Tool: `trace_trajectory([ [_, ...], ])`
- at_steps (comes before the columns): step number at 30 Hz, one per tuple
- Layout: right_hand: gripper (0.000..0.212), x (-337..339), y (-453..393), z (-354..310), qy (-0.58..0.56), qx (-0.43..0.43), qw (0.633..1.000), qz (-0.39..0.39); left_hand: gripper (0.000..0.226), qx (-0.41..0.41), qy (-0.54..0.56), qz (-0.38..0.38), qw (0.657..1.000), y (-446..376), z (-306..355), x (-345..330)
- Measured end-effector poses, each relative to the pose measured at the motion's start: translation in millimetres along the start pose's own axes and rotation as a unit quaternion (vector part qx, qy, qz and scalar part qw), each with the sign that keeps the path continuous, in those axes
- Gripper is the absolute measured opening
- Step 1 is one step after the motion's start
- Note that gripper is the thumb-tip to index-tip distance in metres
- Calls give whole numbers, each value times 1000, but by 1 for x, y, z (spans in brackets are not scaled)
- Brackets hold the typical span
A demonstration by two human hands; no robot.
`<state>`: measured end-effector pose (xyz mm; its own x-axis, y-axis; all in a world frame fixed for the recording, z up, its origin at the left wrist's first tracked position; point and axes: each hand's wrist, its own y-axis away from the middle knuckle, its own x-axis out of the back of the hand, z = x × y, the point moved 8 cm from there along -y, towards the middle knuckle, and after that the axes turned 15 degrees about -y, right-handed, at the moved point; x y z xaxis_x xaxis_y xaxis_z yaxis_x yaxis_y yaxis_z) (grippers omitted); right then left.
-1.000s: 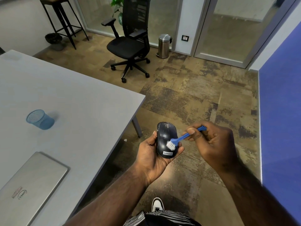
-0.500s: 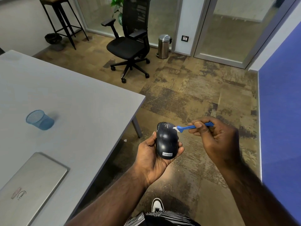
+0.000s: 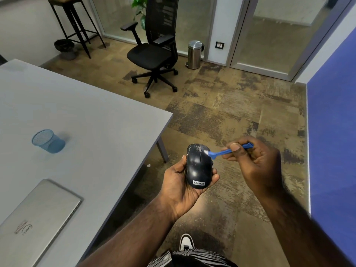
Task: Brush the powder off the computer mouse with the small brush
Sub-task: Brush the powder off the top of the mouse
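A black computer mouse [image 3: 198, 168] with a white label at its near end lies in the palm of my left hand [image 3: 180, 185], which grips it from below, off the table's right side and above the floor. Faint white powder specks show near its far end. My right hand [image 3: 258, 164] pinches the handle of a small blue brush [image 3: 221, 152] between thumb and fingers. The brush's white bristles touch the mouse's far right part beside the scroll wheel.
A grey table [image 3: 92, 120] lies to the left with a blue mesh cup [image 3: 48, 141] and a closed silver laptop [image 3: 32, 218]. A black office chair [image 3: 154, 53], a steel bin [image 3: 194, 54] and a stool [image 3: 73, 22] stand farther off. A blue wall [image 3: 333, 132] is at right.
The brush head has swept from the mouse's near right side up to its far end by the scroll wheel. My right hand moved up and away; my left hand stayed put.
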<state>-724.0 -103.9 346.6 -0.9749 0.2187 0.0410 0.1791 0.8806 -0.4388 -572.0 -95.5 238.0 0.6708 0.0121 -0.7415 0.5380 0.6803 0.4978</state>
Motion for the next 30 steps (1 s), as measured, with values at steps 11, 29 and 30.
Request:
trace_trajectory([
  [11,14,-1,-2,-1,-15,-14,1000,1,50,-10,-3,3,1000,-1,2,1],
  [29,9,-36,8,-26,79,63,988,-121,56,-20,-50,22,998,-2,6,1],
  [30,12,-31,5,-27,91,69,989,-94,55,-19,-43,26,999,-2,7,0],
])
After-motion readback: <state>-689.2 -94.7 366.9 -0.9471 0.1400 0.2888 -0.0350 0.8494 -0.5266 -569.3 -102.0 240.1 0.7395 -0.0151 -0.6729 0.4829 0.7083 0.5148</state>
